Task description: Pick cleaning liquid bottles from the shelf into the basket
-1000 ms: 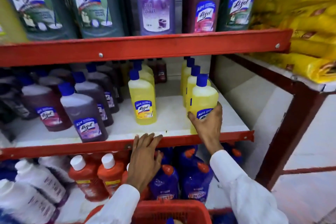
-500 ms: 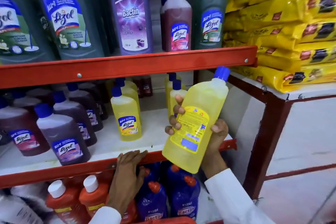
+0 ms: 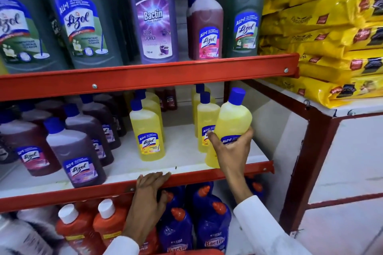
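Observation:
My right hand (image 3: pixel 233 149) grips a yellow Lizol bottle with a blue cap (image 3: pixel 232 120), held tilted just above the right end of the middle shelf (image 3: pixel 186 163). My left hand (image 3: pixel 148 192) lies flat, fingers on the red front rail of that shelf. More yellow bottles (image 3: pixel 148 130) stand on the shelf, one (image 3: pixel 204 122) directly behind the held one. Only a sliver of the red basket rim (image 3: pixel 192 252) shows at the bottom edge.
Maroon Lizol bottles (image 3: pixel 76 151) fill the middle shelf's left. Green Lizol (image 3: pixel 83 18), a purple Bactin bottle (image 3: pixel 153 14) and more stand on the top shelf. Orange (image 3: pixel 78 227) and blue Bactin bottles (image 3: pixel 213 225) sit below. Yellow bags (image 3: pixel 331 33) are stacked to the right.
My right hand lifted the yellow bottle off the shelf, turned it label-side away from its back panel, and now holds it lower and nearer the shelf. My left hand stayed on the rail.

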A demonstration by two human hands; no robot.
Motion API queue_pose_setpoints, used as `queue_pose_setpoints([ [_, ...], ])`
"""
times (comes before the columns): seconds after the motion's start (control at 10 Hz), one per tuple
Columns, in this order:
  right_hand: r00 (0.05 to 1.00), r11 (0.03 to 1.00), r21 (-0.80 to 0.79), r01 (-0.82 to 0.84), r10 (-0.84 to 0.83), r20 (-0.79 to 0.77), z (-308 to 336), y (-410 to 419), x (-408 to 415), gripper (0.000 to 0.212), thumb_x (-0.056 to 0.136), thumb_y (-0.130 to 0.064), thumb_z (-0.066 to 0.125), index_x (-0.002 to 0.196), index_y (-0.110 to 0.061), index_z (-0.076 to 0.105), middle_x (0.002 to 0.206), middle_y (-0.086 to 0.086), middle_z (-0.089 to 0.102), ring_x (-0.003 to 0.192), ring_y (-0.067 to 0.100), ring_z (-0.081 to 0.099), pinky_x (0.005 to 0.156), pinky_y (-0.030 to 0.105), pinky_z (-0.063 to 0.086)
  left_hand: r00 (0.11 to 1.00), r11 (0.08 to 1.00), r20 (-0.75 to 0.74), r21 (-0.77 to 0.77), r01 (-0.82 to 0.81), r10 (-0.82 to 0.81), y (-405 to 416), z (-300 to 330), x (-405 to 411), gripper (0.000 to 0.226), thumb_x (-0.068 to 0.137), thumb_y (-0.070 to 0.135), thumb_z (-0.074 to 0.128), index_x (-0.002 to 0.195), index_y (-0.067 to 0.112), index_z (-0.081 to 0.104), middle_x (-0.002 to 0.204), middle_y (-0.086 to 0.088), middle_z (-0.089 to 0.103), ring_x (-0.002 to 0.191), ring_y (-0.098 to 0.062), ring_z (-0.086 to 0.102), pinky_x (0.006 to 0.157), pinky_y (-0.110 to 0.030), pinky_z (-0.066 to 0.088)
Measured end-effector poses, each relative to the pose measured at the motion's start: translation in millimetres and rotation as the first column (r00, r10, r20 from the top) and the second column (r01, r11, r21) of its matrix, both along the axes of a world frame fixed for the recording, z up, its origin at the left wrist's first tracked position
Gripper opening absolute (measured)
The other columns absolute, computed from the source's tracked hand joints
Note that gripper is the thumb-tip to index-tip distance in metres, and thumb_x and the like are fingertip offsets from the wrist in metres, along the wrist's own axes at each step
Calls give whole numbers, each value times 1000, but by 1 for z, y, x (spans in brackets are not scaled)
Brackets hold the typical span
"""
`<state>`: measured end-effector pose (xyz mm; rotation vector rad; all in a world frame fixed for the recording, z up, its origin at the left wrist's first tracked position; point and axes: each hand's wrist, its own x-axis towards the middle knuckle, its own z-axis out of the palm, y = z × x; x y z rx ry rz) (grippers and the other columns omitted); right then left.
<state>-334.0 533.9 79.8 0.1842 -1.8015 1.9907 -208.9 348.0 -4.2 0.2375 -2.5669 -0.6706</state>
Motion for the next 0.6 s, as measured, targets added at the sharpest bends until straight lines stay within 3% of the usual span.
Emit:
queue_pose_setpoints([
  [0.2,1000,978,208,0,-2,10,-21,-19,-23,96,65,-26,92,139,-10,33,135,9,47,122,26,51,100,49,52,1000,1000,8,1,-2,2,-3,-1,-2,57,77,13,60,130,32,55,129,-5,64,123,-21,50,115,-52,30],
  [0.3,999,968,249,-14,4,42,-30,-25,-28,96,66,-25,92,140,-8,33,136,11,45,119,24,49,101,56,50,1000,1000,7,-2,3,-3,-3,0,-2,57,76,11,60,129,31,56,128,-5,64,122,-22,51,116,-51,28],
  [0.4,999,965,263,-10,-3,50,-33,-25,-29,97,66,-25,92,140,-9,32,136,11,45,118,21,48,100,54,53,1000,1000,2,13,3,-3,-1,2,-2,56,73,15,55,127,30,58,126,-4,65,121,-21,52,116,-42,24],
  [0.5,1000,966,257,-11,4,26,-36,-23,-35,97,65,-24,92,140,-9,33,135,12,47,123,29,52,96,47,56,1000,1000,-1,20,9,-9,-1,2,-1,56,74,15,55,128,29,57,128,-5,64,122,-21,50,117,-42,23],
  [0.6,999,963,271,6,-20,49,-35,-22,-31,103,62,-33,94,142,-12,32,138,11,47,126,31,52,98,49,55,1000,999,0,-43,-7,7,2,4,-2,54,76,13,62,127,27,57,127,-5,64,121,-22,51,114,-45,32],
])
